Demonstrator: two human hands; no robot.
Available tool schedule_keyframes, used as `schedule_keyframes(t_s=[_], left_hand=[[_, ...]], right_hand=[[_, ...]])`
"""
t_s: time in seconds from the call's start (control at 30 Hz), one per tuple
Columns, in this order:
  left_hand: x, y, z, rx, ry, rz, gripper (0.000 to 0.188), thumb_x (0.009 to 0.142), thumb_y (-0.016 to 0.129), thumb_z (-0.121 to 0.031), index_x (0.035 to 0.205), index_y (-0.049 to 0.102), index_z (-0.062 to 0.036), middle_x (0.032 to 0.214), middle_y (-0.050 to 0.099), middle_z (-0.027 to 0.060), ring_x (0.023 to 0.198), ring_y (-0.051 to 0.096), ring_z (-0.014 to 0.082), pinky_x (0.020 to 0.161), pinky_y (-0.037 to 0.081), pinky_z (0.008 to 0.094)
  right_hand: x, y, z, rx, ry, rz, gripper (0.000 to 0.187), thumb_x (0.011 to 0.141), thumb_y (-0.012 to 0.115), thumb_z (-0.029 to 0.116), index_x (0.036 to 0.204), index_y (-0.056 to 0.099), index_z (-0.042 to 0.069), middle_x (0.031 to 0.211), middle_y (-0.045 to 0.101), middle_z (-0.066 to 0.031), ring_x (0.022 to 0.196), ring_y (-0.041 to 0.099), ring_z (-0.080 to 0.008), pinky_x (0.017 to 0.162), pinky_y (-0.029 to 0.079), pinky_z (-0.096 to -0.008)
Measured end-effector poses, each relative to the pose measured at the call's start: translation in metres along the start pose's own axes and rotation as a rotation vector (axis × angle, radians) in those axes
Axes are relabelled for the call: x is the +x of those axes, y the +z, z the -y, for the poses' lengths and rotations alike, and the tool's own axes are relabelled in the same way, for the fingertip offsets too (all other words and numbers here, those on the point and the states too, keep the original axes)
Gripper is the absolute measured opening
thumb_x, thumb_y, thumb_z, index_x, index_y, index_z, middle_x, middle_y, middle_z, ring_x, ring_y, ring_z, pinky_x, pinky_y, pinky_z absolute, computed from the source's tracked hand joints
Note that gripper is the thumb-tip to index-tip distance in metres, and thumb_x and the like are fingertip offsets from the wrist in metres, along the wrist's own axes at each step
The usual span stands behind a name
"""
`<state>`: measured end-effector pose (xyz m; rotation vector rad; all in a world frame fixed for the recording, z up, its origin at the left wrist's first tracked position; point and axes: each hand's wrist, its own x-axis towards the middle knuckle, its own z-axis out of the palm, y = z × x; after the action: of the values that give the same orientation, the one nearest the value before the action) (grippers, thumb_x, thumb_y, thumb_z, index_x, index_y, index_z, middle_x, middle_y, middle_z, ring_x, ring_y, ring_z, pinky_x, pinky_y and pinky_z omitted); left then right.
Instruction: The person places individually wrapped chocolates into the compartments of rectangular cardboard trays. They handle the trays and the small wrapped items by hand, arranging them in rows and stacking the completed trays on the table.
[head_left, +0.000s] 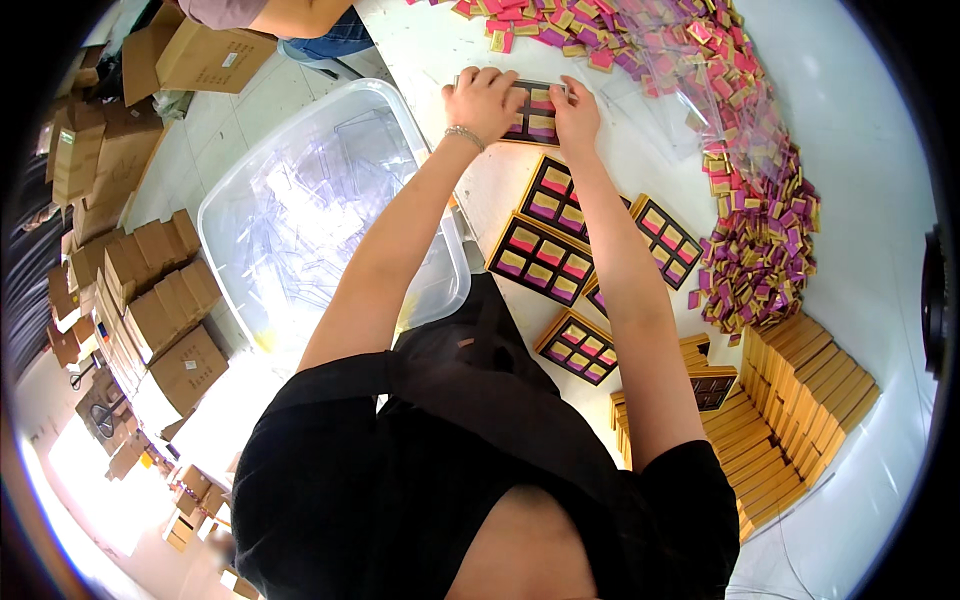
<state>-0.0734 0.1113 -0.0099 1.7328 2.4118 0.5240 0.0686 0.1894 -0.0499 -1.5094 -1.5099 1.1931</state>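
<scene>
On the white table in front of me lies a shallow box [541,125] with a dark, divided inside, gold edges and small pink, purple and gold wrapped pieces in its compartments. My left hand [484,103], with a bracelet at the wrist, grips its left side, fingers bent over the top. At the opposite side, the thumb and fingers of my right hand [576,117] close on the far right corner. Several similar filled boxes lie closer to me, among them a larger-looking box [541,259] and one box [665,241] right of my right forearm.
A clear plastic tub [208,215] of transparent plastic pieces stands at the left. Loose wrapped pieces [765,220] heap along the table's right, partly under clear film. Stacked gold-edged boxes [800,400] fill the near right. Cardboard cartons [190,370] line the far left; another person's arm [300,15] shows at the top.
</scene>
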Motion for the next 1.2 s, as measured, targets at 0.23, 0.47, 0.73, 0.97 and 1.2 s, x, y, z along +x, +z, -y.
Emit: schedule_keyframes(t_s=[0.23,0.47,0.73,0.97,1.2], left_hand=[[0.025,0.004,0.043,-0.696,-0.405,-0.193,0.03,0.091,0.06,-0.034,0.106,0.072,-0.0119,0.1,0.072,0.0041,0.092,0.065,0.0178,0.084,0.049,0.0289],[0.023,0.011,0.051,-0.788,-0.439,-0.082,0.026,0.093,0.057,-0.025,0.114,0.069,-0.0144,0.088,0.073,0.0036,0.077,0.067,0.0107,0.072,0.052,0.0265],[0.032,0.015,0.051,-0.532,-0.359,-0.076,0.024,0.093,0.056,-0.025,0.11,0.07,-0.0171,0.074,0.071,0.0033,0.071,0.068,0.0147,0.069,0.053,0.0288],[0.032,0.018,0.058,-0.813,-0.393,-0.022,0.038,0.098,0.049,-0.034,0.123,0.061,-0.0069,0.091,0.071,0.0094,0.083,0.068,0.016,0.077,0.051,0.0302],[0.016,0.015,0.087,-1.467,-0.488,-0.043,0.071,0.101,0.022,-0.055,0.137,0.038,0.0027,0.116,0.063,0.0174,0.108,0.06,0.0206,0.095,0.043,0.031]], right_hand=[[0.01,0.0,-0.002,-0.149,-0.224,0.017,0.028,0.089,0.059,0.031,0.097,0.069,0.006,0.091,0.063,-0.0111,0.084,0.059,-0.0264,0.082,0.043,-0.0389],[0.012,0.014,-0.005,-0.281,-0.368,-0.043,0.024,0.092,0.054,0.027,0.089,0.067,0.007,0.082,0.06,-0.0091,0.081,0.054,-0.0266,0.084,0.037,-0.0406],[0.01,0.013,0.0,-0.257,-0.401,0.008,0.015,0.093,0.055,0.02,0.097,0.064,0.009,0.083,0.06,-0.0085,0.086,0.052,-0.028,0.083,0.038,-0.0404],[0.006,0.011,0.008,-0.517,-0.635,-0.013,0.04,0.087,0.062,0.034,0.121,0.055,0.014,0.119,0.055,-0.0118,0.106,0.048,-0.0333,0.091,0.037,-0.0529],[-0.045,0.002,0.067,-1.064,-0.866,0.458,0.109,0.06,0.08,0.056,0.149,0.025,0.026,0.14,0.038,-0.011,0.129,0.035,-0.0328,0.094,0.022,-0.0789]])
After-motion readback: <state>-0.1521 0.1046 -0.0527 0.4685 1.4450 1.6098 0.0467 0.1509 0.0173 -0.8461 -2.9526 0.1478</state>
